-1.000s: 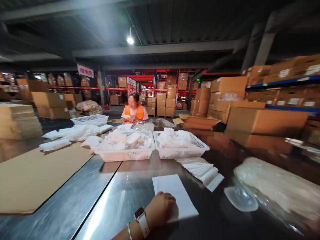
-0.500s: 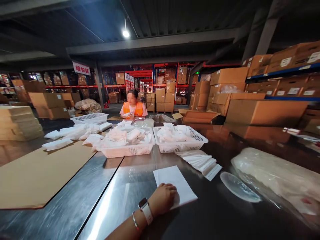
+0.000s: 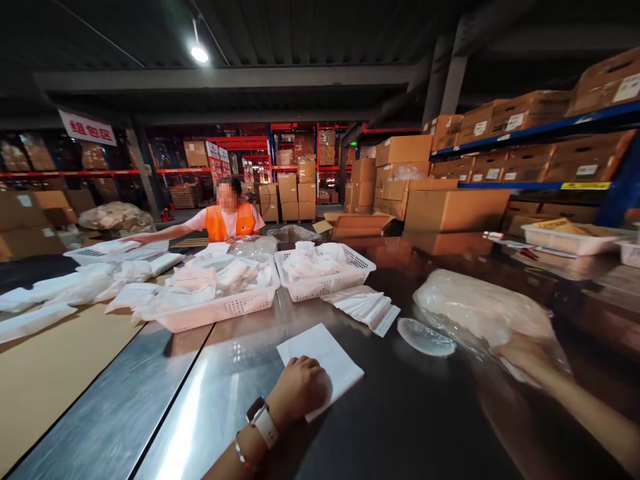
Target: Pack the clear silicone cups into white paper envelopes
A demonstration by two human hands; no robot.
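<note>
My left hand (image 3: 299, 389), with a watch on the wrist, rests on a folded white sheet or flat packet (image 3: 334, 363) on the table. Its fingers are curled, and what lies under them is hidden. Over at the right, my right hand (image 3: 517, 350) reaches into the near side of a large clear plastic bag (image 3: 470, 300) with pale contents. Blur and plastic hide those fingertips. Between the two hands lies a fanned stack of white packets (image 3: 367, 308), beside a small clear plastic piece (image 3: 426, 337).
Two white baskets (image 3: 250, 305) full of white packets stand ahead on the metal table (image 3: 240, 407). Cardboard (image 3: 65, 373) and loose packets (image 3: 75, 283) lie left. Across the table, a person in an orange vest (image 3: 230, 222) reaches toward another basket (image 3: 155, 250). Cartons (image 3: 455, 210) stand right.
The view has turned to the right. My right hand and forearm have come into sight at the plastic bag. The co-worker's arm has stretched out sideways. My left hand stays on the white sheet.
</note>
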